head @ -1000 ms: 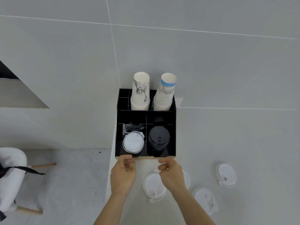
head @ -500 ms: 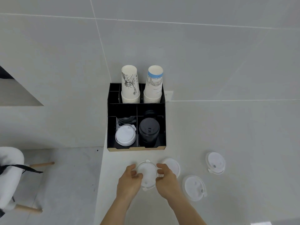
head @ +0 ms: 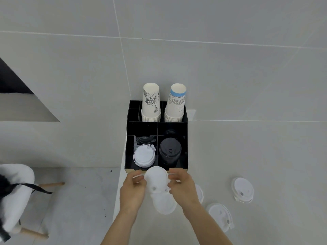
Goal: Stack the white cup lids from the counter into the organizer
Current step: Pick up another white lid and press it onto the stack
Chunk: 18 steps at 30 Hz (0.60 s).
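White lid [head: 156,179] pinched between left hand [head: 133,190] and right hand [head: 183,187], just before the organizer [head: 130,138].

I stand at a café drinks station: a black organizer [head: 156,126] holds stacked paper cups [head: 151,103] and lids, on a pale worktop [head: 247,156].

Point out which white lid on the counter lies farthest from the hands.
The lid at far right, lying alone beyond the hands. The other loose lids sit under or beside the hands, nearer the organizer.
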Motion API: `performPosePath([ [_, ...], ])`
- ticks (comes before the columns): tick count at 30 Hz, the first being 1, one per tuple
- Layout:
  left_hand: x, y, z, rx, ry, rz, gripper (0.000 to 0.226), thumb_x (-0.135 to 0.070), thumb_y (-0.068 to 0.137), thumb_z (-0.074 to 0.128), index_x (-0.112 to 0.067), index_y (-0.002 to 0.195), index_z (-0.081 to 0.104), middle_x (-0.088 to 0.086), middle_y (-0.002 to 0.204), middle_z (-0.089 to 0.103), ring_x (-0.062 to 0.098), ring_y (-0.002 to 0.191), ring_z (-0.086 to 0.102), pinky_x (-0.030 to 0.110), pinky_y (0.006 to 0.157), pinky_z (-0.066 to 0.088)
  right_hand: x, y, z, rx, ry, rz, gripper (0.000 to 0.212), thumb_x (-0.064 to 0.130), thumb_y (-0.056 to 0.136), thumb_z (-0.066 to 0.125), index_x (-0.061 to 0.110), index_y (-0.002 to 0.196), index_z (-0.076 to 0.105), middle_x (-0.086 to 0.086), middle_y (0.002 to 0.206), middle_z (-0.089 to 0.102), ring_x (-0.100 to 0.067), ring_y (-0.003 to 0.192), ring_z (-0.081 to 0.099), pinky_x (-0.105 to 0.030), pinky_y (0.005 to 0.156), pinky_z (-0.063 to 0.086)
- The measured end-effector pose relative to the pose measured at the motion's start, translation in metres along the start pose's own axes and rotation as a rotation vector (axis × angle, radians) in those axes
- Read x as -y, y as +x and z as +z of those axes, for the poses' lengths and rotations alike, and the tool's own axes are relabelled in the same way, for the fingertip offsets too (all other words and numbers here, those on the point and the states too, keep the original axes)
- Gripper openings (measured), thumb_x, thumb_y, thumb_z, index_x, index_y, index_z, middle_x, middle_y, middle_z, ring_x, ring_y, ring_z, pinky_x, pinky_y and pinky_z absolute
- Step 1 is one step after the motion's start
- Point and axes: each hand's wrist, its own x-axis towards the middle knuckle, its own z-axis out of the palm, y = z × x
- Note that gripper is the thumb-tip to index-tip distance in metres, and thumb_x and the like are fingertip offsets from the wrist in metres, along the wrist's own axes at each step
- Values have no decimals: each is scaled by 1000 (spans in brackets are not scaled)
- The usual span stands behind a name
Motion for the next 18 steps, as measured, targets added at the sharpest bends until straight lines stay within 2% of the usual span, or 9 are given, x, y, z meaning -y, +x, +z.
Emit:
performPosePath([
  [5, -28, 20, -15, -35, -82, 63, 33, -14, 84, 56, -40, 102, 63, -13, 102, 73, 14, 101, 67, 40, 89, 56, 31, 17, 10, 11, 45, -62, 42, 1, 84, 47, 35, 103, 64, 3, 101, 71, -24, 93, 69, -47, 78, 63],
  [9, -44, 42, -20, -38, -106, 74, 38, -10, 85, 55, -34, 114, 61, -12, 104, 71, 20, 101, 67, 36, 86, 54, 54, 34, 22, -7, 46, -95, 40, 3, 84, 46, 38, 99, 61, 4, 100, 72, -22, 96, 70, -48, 87, 60],
  [13, -52, 59, -20, -24, -104, 72, 44, -9, 84, 54, -33, 120, 57, -10, 110, 70, 23, 100, 67, 34, 82, 53, 66, 48, 38, -9, 10, -101, 39, 3, 84, 46, 28, 107, 65, 3, 108, 71, -19, 100, 66, -47, 87, 60],
  [16, -52, 70, -17, -6, -99, 62, 47, -8, 83, 53, -34, 123, 55, -7, 115, 70, 17, 100, 67, 30, 77, 52, 69, 55, 51, 16, -46, -101, 46, 1, 86, 45, 26, 121, 62, 1, 125, 67, -20, 112, 62, -39, 92, 58],
  [18, -51, 75, -16, 4, -91, 54, 49, -7, 83, 52, -33, 125, 54, -6, 118, 69, 13, 101, 66, 27, 75, 50, 69, 58, 56, 31, -78, -101, 49, -3, 87, 43, 23, 125, 60, -1, 131, 63, -20, 118, 59, -29, 89, 53],
])
